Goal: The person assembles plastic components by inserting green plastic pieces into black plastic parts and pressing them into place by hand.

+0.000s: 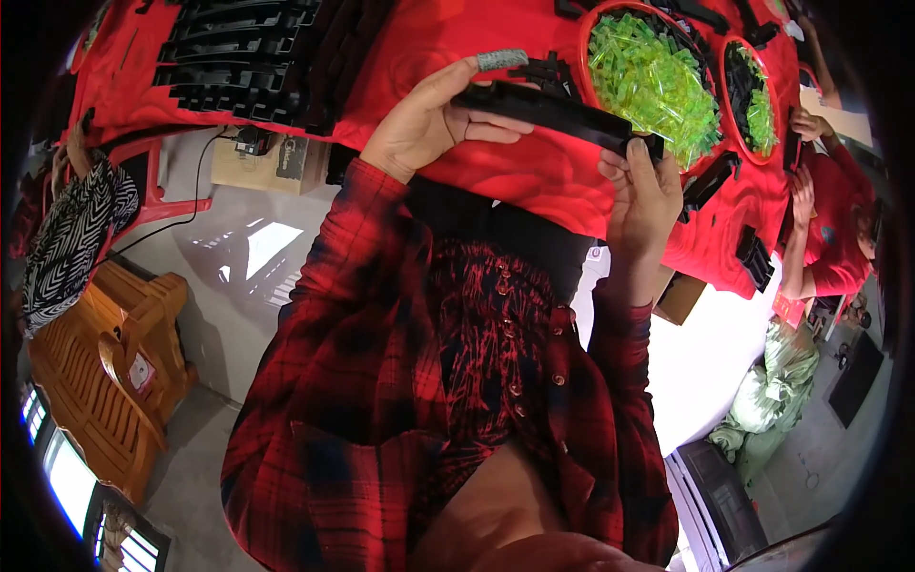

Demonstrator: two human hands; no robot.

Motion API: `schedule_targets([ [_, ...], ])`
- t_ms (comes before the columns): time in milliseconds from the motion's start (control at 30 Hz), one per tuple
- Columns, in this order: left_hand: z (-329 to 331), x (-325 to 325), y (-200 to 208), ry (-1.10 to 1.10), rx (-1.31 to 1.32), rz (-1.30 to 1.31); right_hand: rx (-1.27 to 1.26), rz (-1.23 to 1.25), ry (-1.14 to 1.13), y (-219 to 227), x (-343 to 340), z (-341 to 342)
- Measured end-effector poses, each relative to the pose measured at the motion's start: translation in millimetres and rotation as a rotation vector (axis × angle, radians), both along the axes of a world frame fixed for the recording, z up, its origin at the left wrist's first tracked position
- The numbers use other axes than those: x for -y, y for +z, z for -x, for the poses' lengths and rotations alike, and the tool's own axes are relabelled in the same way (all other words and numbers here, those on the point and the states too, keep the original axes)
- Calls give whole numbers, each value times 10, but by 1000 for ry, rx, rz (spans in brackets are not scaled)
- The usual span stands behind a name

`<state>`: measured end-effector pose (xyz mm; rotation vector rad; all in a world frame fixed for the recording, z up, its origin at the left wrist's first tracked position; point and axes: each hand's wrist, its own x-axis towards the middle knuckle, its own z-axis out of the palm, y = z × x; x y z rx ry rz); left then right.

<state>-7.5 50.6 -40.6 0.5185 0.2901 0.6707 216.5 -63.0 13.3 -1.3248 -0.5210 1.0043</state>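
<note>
Your left hand (429,119) and right hand (643,195) each close their grip on one end of a long black plastic strip (553,110), held above the red-covered counter (496,172). Just beyond it sits a red bowl (583,38) of green clips (653,81).

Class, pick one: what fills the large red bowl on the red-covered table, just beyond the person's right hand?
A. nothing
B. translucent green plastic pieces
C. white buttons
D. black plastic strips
B: the large red bowl is heaped with translucent green plastic pieces, just beyond the right hand that grips the long black plastic part.
</note>
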Motion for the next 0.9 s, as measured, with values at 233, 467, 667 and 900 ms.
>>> schedule_targets([
  [233, -345, 236, 70, 316, -153, -82, 96, -100, -4, -130, 25, 339],
  [467, -490, 335, 180, 391, -176, 36, 201, 12, 211, -234, 165, 576],
  [667, -543, 367, 243, 414, -267, 40, 673, 119, 358, -289, 211, 659],
  [900, -557, 419, 313, 422, -397, 98, 936, 87, 390, -245, 208, 715],
])
